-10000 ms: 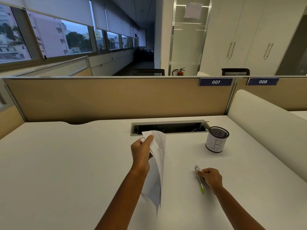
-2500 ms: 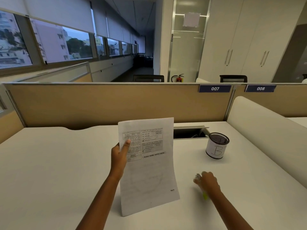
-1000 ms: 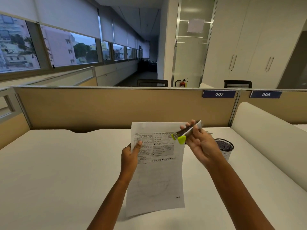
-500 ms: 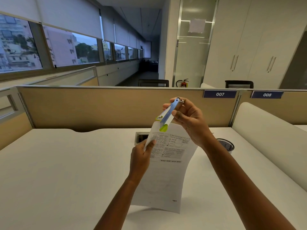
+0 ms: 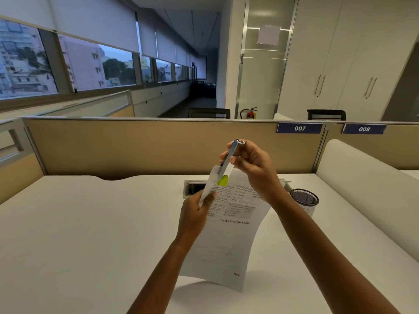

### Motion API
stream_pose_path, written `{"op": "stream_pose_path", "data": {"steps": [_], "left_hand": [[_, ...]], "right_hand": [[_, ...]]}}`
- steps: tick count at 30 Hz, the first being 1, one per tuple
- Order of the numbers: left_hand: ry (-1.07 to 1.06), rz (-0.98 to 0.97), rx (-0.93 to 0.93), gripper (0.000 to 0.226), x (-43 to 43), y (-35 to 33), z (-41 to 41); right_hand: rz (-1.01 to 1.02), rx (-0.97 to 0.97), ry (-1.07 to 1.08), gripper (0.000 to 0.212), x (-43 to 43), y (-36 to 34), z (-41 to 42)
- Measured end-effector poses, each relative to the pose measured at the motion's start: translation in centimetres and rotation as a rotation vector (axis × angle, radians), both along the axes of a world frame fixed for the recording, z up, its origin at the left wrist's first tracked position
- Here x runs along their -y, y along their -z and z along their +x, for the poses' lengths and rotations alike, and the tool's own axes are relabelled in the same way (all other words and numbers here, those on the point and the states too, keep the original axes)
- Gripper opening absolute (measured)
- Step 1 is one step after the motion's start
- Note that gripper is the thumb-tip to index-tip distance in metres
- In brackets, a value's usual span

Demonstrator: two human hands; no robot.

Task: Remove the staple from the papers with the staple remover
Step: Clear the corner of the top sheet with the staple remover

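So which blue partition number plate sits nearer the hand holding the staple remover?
The blue plate reading 007; it sits just above the right hand, while 008 lies further right.

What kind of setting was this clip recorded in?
An open-plan office, at a cubicle desk. A tan partition carries numbered seat labels such as 007, a row of white cabinets lines the back wall, and a mesh pen cup stands on the white desk.

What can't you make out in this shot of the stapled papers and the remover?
- Staple: head view, too small, and the remover tip covers that corner of the papers.
- Remover's grip: mostly hidden by the right hand.
- Papers' left edge: partly covered by the left hand.
- Print: mostly too small.
- Cup label: behind the right arm.
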State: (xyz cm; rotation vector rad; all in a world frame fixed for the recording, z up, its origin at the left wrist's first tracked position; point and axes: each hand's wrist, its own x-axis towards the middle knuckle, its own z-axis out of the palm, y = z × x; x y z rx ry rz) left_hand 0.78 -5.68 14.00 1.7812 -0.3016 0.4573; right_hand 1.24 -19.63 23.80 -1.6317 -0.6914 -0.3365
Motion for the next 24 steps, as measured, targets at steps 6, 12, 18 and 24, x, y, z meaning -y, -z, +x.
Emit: {"op": "stream_pose_path", "data": {"steps": [6,12,18,24], "left_hand": [[0.042,-0.039,0.073,0.048,0.4,-1.6,-0.2],[-0.112,-0.017,0.2,0.039,1.0,-2.4,0.0],[-0.232,0.023,0.297,0.048,1.4,-2.0,0.0],[-0.274,-0.055,0.283,0.037,1.8,-1.7,-0.1]], "right_hand": [[-0.015,0.017,0.049,0.027,-0.3,0.4,-0.1],[-0.02,0.01,0.051,0.031,-0.6,0.9,-0.1],[0.018,0.01,0.072,0.034,-1.0,1.4,0.1],[-0.009,0.04,0.079,0.035,-1.7,1.3,0.3]]}}
